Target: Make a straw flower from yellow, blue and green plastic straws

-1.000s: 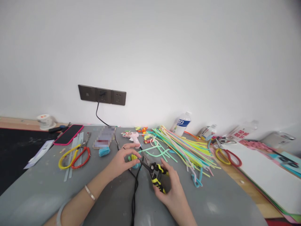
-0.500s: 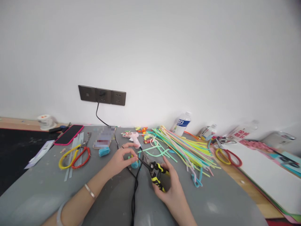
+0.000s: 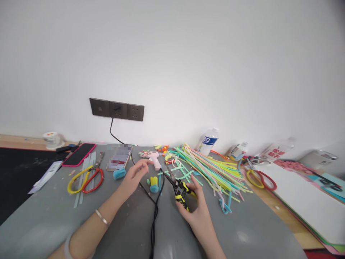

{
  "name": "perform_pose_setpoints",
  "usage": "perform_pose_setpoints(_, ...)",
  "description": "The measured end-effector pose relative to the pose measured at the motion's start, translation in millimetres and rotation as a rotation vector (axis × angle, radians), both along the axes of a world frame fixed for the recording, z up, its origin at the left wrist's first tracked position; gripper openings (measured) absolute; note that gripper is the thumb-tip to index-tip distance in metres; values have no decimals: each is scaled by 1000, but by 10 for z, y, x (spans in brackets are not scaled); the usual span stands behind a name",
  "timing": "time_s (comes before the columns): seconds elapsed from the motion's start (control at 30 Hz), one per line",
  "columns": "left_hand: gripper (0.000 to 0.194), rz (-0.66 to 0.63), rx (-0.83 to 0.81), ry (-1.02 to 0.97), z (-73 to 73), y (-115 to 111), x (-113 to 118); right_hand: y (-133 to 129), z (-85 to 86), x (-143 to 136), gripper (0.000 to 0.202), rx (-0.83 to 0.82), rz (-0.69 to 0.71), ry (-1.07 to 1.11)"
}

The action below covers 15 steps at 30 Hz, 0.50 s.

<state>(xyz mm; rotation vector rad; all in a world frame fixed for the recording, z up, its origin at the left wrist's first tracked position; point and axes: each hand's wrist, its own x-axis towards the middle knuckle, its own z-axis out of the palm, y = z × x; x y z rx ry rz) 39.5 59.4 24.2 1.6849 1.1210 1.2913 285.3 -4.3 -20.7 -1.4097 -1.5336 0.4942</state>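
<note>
My right hand point(image 3: 194, 212) grips the yellow and black handles of a pair of cutters point(image 3: 178, 188), whose blades point up and left and stand apart. My left hand point(image 3: 133, 177) hovers with spread fingers and holds nothing, just left of a small yellow and blue piece point(image 3: 153, 184) that stands on the grey mat point(image 3: 81, 216). A pink glue gun point(image 3: 152, 157) lies just beyond my left fingertips. Its black cord point(image 3: 154, 216) runs toward me between both hands.
A heap of coloured pipe cleaners point(image 3: 212, 166) lies to the right. Yellow and red scissors point(image 3: 84, 178), a pink phone point(image 3: 78, 154) and a second phone point(image 3: 118, 159) lie at left. Bottles point(image 3: 209, 141) line the wall. Red and yellow scissors point(image 3: 260, 178) and white paper point(image 3: 302, 201) sit far right.
My left hand has let go of the small yellow and blue piece and drawn back to the left, fingers spreading. My right hand has lifted the cutters slightly away from the piece.
</note>
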Motion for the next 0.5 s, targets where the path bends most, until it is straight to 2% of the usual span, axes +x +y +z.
perform_pose_setpoints(0.07,32,195,50,37,-22,65,-77,-12,19,26,78,-12,8,42)
perform_pose_setpoints(0.1,35,251,65,51,-33,96,-120,-15,34,50,76,-28,21,64)
perform_pose_setpoints(0.3,32,310,154,179,-101,191,-262,26,246,349,52,-175,177,285)
perform_pose_setpoints(0.43,16,423,276,233,-202,206,-202,45,432,486,52,-286,261,417)
perform_pose_setpoints(0.5,19,449,348,317,-254,208,-167,45,476,495,53,-326,277,439)
